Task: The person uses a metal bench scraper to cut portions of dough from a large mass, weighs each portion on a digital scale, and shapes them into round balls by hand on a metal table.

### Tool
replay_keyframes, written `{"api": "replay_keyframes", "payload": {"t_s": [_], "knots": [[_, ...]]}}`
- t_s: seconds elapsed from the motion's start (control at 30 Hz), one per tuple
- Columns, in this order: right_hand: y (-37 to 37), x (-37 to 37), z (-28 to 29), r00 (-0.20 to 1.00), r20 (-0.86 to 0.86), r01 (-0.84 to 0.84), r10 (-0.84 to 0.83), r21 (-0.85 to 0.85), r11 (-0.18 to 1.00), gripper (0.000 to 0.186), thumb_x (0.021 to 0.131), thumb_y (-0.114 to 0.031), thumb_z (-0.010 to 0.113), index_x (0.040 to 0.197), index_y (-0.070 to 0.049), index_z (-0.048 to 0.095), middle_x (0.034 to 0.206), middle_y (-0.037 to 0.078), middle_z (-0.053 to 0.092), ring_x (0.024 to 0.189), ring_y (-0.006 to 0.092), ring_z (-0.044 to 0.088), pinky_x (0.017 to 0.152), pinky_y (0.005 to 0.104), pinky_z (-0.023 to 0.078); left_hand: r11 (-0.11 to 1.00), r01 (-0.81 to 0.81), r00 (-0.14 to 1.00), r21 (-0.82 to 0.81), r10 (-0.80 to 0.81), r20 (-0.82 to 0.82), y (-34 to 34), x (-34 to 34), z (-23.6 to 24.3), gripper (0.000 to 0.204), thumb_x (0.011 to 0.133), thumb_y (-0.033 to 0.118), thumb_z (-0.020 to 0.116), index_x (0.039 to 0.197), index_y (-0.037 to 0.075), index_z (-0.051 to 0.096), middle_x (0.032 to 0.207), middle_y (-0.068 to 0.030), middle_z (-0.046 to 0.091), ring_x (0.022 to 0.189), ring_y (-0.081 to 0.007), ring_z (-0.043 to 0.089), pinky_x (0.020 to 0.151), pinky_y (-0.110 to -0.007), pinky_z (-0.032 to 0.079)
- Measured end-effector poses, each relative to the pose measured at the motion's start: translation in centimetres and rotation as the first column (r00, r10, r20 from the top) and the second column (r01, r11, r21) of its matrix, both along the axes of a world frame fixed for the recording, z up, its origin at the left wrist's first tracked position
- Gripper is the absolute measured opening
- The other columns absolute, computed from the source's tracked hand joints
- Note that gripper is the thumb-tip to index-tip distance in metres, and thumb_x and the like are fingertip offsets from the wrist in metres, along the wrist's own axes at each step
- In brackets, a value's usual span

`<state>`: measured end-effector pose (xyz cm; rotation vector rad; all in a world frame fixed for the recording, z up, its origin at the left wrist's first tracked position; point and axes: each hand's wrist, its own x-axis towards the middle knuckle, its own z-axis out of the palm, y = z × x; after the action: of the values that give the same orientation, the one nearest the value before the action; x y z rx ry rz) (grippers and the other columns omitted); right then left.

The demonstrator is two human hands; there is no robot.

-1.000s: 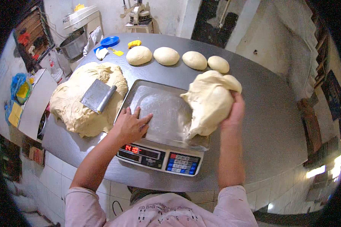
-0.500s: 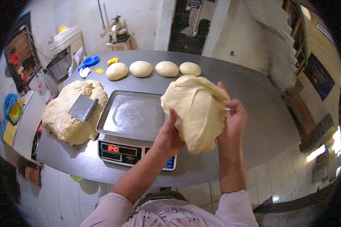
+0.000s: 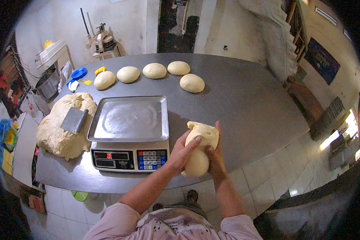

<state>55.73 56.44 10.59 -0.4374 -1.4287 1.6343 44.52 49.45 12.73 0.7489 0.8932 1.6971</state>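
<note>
Light is glinting off the scale (image 3: 129, 134), glare is whitening the tabletop (image 3: 236, 108) at its left, blown-out strips of light (image 3: 329, 140) are blazing far to its right, and distant outlines around it are bending toward a black, grainy rim.

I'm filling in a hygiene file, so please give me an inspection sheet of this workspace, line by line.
Surface: grey table, smooth-looking.
Job's things: held dough piece; five dough balls toward the far side; scale; large dough mass left of it, metal scraper on top.
Clutter: blue dish and yellow items at the table's far left.
Hands: left hand and right hand both grip the dough piece.
Cables: nothing seen at the scale; far left too unclear to tell.
Surroundings: tiled floor with a round green thing; metal machine beyond the table.
</note>
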Motion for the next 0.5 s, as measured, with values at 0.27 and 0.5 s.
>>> {"api": "replay_keyframes", "payload": {"t_s": [0.27,0.5], "knots": [[12.5,1.1,9.1,0.992,-0.039,0.129,-0.124,0.207,0.970,0.050,0.084,-0.037,0.068,0.119,-0.004,0.054,0.114,0.011,0.060,0.098,0.0223,0.058,0.083,0.0349,0.049,0.948,-0.056,0.923,0.312,0.168,-0.345,8.1,-0.8,9.1,0.043,0.093,0.033,0.058,0.121,0.001,0.052,0.107,-0.0050,0.060,0.096,-0.0107,0.056,0.083,-0.029,0.047],[25.9,8.5,8.5,0.775,-0.448,0.540,-0.447,0.836,0.098,0.036,0.087,-0.025,0.063,0.116,-0.003,0.058,0.110,0.011,0.062,0.098,0.0235,0.059,0.084,0.0364,0.049,0.561,0.170,-0.080,0.810,0.827,-0.556,16.5,-0.8,12.8,0.026,0.072,0.015,0.066,0.097,0.009,0.057,0.093,-0.0133,0.058,0.096,-0.0326,0.056,0.086,-0.048,0.042]]}}
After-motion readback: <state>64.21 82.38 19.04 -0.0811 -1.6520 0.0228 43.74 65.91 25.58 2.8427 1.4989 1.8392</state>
